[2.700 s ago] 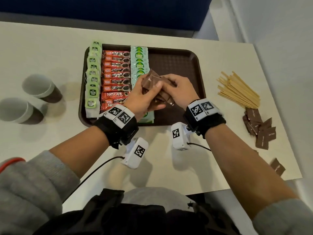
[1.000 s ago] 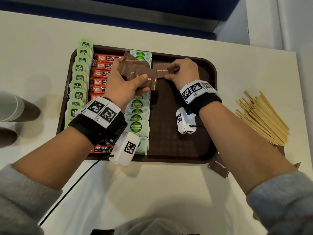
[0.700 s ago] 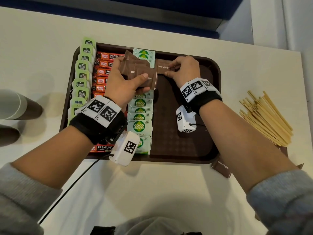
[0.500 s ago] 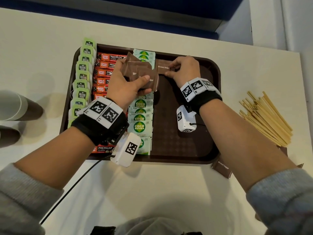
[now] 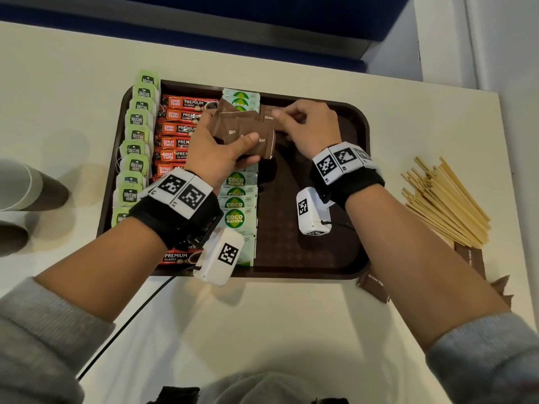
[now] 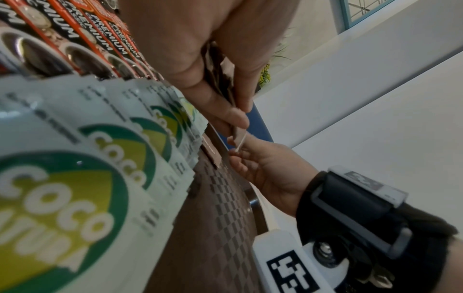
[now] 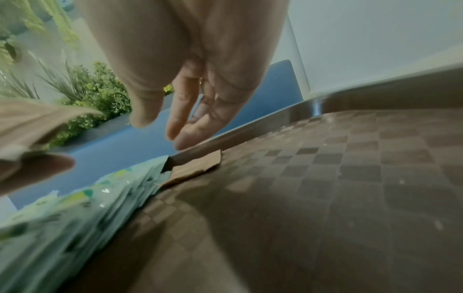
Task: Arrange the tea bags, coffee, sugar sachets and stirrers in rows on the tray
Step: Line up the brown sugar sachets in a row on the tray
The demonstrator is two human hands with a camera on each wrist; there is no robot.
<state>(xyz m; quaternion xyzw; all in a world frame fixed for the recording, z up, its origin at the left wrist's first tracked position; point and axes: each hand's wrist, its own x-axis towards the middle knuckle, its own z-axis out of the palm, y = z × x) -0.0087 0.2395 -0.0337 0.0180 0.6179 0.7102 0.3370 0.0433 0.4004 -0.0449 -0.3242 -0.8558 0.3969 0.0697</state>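
Brown sachet stack (image 5: 248, 132) fanned overhead, edge-on from left wrist

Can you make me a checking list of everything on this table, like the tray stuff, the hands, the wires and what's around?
Surface: pale table with a brown tray on it.
Job's things: on the tray, rows of green tea bags, red coffee sticks and pale green sugar packets; one brown sugar packet lies at the tray's far end; stirrers and more brown packets wait on the table.
Clutter: paper cups at the left edge.
Hands: left hand holds a fan of brown packets; right hand touches the laid packet with curled fingers.
Cables: black wire runs from the left wrist camera.
Surroundings: blue panel behind the table; plants seen by the right wrist camera.
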